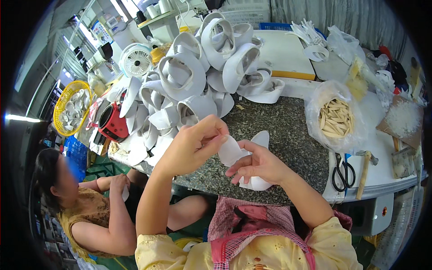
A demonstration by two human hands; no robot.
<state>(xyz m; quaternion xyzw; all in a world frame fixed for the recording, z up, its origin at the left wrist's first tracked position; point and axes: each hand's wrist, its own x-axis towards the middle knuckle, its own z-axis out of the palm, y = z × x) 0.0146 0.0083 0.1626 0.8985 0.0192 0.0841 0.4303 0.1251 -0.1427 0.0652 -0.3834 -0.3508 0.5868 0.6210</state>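
My left hand [196, 145] is closed, its thumb and fingertips pinching the upper edge of a white curved shoe piece [229, 151]. The fingers of my right hand [261, 165] curl at the other side of this piece, which is held above a dark speckled stone slab [297, 135]. Under and behind my right hand shows more white shoe material [261, 138], partly hidden by the hand, so I cannot tell whether it joins the held piece. A large heap of white shoe uppers [182, 74] stands just beyond my left hand.
At right are a clear bag [335, 114] of beige strips, black-handled scissors [344, 174], and a hammer [365, 173]. A red container [112, 121], a fan [136, 60] and a yellow basket [72, 108] of white pieces are at left. A co-worker [96, 202] sits close by on the left.
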